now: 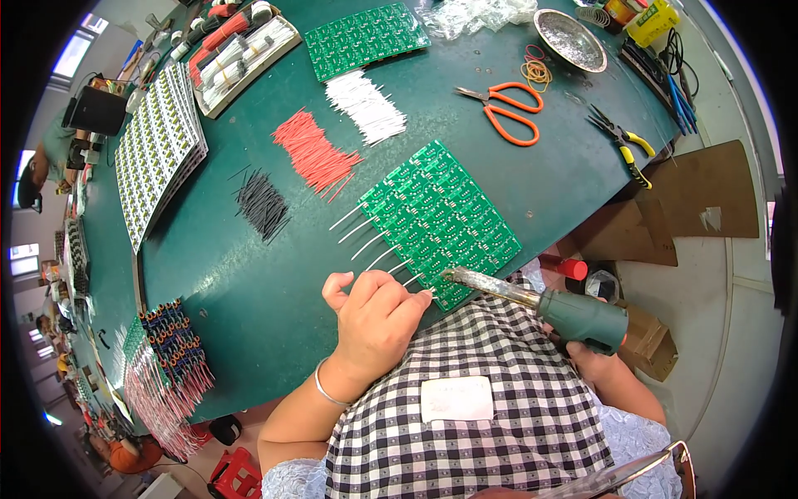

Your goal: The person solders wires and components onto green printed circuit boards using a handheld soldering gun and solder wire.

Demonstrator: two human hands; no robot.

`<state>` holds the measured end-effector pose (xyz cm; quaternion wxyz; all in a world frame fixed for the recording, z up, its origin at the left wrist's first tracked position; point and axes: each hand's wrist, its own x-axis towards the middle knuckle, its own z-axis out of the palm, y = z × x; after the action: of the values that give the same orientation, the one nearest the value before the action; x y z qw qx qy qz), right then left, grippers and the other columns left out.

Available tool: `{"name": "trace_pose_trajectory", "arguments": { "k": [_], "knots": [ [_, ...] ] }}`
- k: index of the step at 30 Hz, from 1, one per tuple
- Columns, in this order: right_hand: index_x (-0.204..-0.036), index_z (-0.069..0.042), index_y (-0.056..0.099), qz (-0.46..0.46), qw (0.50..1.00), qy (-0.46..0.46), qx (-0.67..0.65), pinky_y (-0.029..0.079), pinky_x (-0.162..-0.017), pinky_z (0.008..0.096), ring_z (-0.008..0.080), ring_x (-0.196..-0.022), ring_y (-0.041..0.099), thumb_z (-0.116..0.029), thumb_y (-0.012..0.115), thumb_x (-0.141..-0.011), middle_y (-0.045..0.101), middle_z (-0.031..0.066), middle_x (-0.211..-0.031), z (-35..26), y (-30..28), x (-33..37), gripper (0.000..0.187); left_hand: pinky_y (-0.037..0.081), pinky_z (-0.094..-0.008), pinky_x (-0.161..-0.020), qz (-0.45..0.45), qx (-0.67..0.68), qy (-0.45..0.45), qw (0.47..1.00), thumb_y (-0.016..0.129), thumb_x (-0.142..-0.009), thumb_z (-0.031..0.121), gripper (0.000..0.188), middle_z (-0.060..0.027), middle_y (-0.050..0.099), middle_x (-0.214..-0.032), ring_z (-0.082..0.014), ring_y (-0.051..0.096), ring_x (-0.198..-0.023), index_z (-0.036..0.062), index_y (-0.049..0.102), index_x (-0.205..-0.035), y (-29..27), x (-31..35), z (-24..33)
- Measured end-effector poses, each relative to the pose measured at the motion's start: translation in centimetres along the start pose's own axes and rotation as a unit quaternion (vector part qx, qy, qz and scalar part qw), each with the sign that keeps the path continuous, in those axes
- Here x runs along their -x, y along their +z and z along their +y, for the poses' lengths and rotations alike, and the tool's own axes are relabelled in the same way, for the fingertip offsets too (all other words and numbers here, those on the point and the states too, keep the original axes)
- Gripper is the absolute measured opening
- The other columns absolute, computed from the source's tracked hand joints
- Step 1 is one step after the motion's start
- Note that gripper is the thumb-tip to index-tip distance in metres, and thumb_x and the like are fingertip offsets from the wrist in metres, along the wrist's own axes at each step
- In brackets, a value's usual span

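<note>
The green surface (270, 320) spreads ahead of me and off to my left, its near edge partly hidden by my checked apron (532, 416). Close to that edge, well left of the surface's right corner, lies the green circuit board (449, 214). Its long axis slants from far left to near right, so the long left side faces my left grip (378, 314), which sits at that side's near end. Of my 2 hands, the left is nearer, right at the board's edge.

My right grip (592, 359) is farther off to the right, closed round the handle of the soldering iron (549, 306) (my fingers are mostly hidden behind it). The shaft points left across the board, with the tip (450, 274) just beside my left grip; whether it touches the board, I can't tell.

Smallest are the white wires (355, 230), sticking out leftward in a spaced row along that long side. My left thumb and forefinger are pressed together, pinching, as best I can judge, 1 of them at the board's edge.
</note>
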<state>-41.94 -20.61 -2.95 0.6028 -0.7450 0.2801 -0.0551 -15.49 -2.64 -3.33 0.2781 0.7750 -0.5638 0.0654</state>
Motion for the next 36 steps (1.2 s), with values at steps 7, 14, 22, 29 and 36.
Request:
{"name": "trace_pose_trajectory", "arguments": {
  "k": [7,14,22,29,36],
  "knots": [
    [-0.107,-0.002,0.060,0.022,0.999,0.015,-0.030,0.038,-0.092,0.0399,0.0279,-0.104,0.053,-0.026,0.061,-0.085,0.062,0.0095,-0.108,0.7,-0.4,1.1,0.032,0.025,-0.0397,-0.084,0.002,0.002,0.001,1.000,0.071,-0.063,0.008,0.015,0.0064,0.045,-0.062,-0.0113,0.050,-0.072,0.0194,0.067,-0.072,0.1,0.0,0.0],
    [-0.103,-0.004,0.063,-0.002,1.000,-0.003,-0.005,0.041,-0.090,0.0414,0.0303,-0.102,0.055,-0.016,0.065,-0.077,0.063,0.0109,-0.108,-0.8,0.1,0.0,0.029,0.025,-0.0396,-0.084,0.003,-0.002,0.003,1.000,0.074,-0.062,0.010,0.016,0.0055,0.045,-0.063,-0.0116,0.050,-0.072,0.0188,0.066,-0.072,0.1,0.0,0.1],
    [-0.099,-0.005,0.066,-0.042,0.991,-0.075,0.099,0.044,-0.087,0.0420,0.0322,-0.099,0.056,-0.011,0.068,-0.070,0.064,0.0120,-0.103,-1.5,0.1,-1.3,0.030,0.025,-0.0397,-0.085,0.007,-0.004,0.001,1.000,0.075,-0.062,0.010,0.016,0.0055,0.045,-0.063,-0.0117,0.051,-0.072,0.0183,0.065,-0.072,0.1,0.2,0.0],
    [-0.102,-0.002,0.062,0.026,0.999,0.023,-0.032,0.040,-0.090,0.0406,0.0292,-0.100,0.055,-0.017,0.067,-0.077,0.062,0.0124,-0.105,0.1,0.5,0.1,0.030,0.025,-0.0396,-0.085,0.008,-0.004,0.002,1.000,0.074,-0.062,0.010,0.016,0.0054,0.045,-0.063,-0.0118,0.051,-0.072,0.0184,0.065,-0.073,0.1,0.1,-0.1],
    [-0.109,0.000,0.057,0.038,0.999,-0.001,-0.036,0.039,-0.091,0.0403,0.0273,-0.103,0.052,-0.025,0.064,-0.083,0.059,0.0123,-0.109,0.4,0.3,0.4,0.037,0.025,-0.0393,-0.085,0.007,-0.002,0.003,1.000,0.075,-0.062,0.011,0.017,0.0052,0.046,-0.063,-0.0120,0.051,-0.073,0.0183,0.066,-0.073,0.1,0.1,-0.1]
  ]
}}
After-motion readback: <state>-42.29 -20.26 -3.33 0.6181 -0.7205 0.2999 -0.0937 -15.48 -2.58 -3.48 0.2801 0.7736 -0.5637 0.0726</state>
